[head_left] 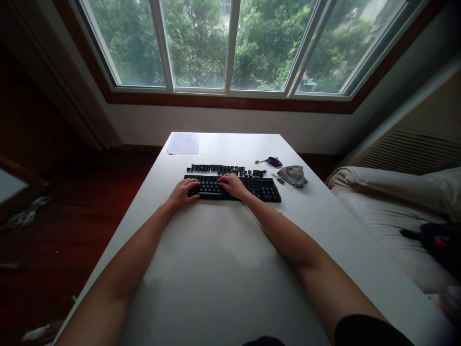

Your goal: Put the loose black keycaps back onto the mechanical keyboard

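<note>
A black keyboard (264, 188) lies across the far part of a white table (216, 269). My left hand (184, 193) rests on its left end with the fingers curled down onto the keys. My right hand (234, 185) sits on the middle of the keyboard, fingers bent over the keys; I cannot make out anything held in it. Just behind the keyboard runs a row of loose black keycaps (223, 169).
A sheet of paper (183, 143) lies at the table's far left corner. A purple tool (272, 161), a small dark tool (281, 181) and a grey cloth (293, 176) lie right of the keyboard. A bed (389, 211) stands at the right, a window behind.
</note>
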`<act>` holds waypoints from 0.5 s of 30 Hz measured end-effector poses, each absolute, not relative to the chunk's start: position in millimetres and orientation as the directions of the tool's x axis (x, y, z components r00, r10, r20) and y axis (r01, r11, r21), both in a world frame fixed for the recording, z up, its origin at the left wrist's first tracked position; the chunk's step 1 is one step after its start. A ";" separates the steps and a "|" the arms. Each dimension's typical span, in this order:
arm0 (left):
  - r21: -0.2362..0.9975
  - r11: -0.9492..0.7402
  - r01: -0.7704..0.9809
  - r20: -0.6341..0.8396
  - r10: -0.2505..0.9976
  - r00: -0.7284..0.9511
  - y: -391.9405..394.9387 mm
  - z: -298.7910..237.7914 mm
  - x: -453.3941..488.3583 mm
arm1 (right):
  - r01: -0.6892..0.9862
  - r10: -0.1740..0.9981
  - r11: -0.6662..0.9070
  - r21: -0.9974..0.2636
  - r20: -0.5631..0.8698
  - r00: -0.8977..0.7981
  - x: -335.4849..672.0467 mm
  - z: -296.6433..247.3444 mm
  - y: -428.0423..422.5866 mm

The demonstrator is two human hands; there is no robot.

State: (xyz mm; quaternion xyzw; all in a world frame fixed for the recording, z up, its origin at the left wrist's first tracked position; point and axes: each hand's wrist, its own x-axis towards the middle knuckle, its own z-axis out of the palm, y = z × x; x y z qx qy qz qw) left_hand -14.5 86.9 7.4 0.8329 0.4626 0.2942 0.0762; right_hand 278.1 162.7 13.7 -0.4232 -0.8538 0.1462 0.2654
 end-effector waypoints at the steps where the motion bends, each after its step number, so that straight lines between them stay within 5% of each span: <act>1: 0.399 -0.560 0.726 0.419 0.816 0.400 86.9 7.4 -14.5 | 0.650 0.800 0.599 -0.468 0.340 -0.494 278.0 12.9 161.9; 15: 0.399 -0.566 0.722 0.411 0.814 0.411 86.9 9.0 -13.8 | 0.698 0.790 0.602 -0.388 0.418 -0.449 274.7 10.0 150.9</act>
